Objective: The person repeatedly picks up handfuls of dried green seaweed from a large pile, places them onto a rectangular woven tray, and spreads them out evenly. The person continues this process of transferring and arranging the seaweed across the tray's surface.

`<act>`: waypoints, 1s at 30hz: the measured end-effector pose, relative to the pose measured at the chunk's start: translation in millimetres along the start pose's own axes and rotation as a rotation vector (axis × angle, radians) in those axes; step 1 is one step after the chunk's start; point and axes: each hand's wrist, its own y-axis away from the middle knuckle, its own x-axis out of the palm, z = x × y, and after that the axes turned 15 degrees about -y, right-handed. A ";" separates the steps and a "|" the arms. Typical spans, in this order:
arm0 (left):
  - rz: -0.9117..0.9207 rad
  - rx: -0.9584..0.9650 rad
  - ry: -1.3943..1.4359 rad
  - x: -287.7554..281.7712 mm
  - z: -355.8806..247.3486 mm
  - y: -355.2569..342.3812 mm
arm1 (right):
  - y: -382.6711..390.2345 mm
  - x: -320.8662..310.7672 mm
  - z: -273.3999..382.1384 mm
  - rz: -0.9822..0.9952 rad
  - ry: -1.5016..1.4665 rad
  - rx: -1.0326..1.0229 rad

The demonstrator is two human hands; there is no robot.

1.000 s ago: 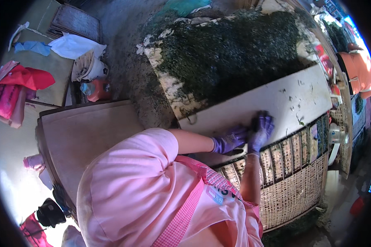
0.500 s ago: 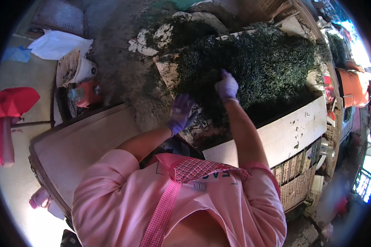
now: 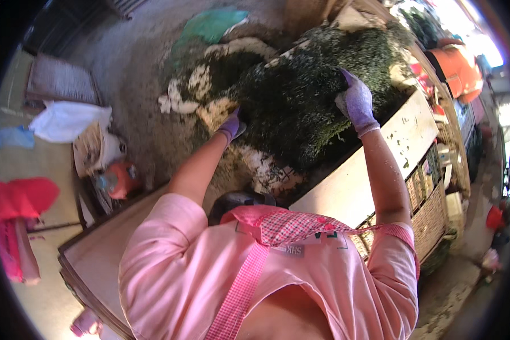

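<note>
Two arms reach forward from pink shirt (image 3: 170, 255) and checked apron (image 3: 245, 289). Board stack (image 3: 107, 246) at left; woven basketwork (image 3: 428, 226) at right, beside pale board (image 3: 411, 127) flecked with leaf bits. Beyond board, dark green leaf pile (image 3: 300, 99) lies on stained pale sheet (image 3: 266, 167), between gloved hands. Left hand (image 3: 232, 126) at pile's left edge, right hand (image 3: 358, 105) at its right; fingers partly hidden, cannot tell if grasping leaves. Farther: green cloth (image 3: 212, 25); at far right, person in orange (image 3: 459, 71).

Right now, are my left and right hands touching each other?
Apart. The head view shows a wide stretch of dark green heap between the left hand and the right hand.
</note>
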 end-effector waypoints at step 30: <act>0.407 -0.177 -0.075 89.6 -273.5 24.9 | 79.1 89.9 -134.7 -0.345 -0.245 0.406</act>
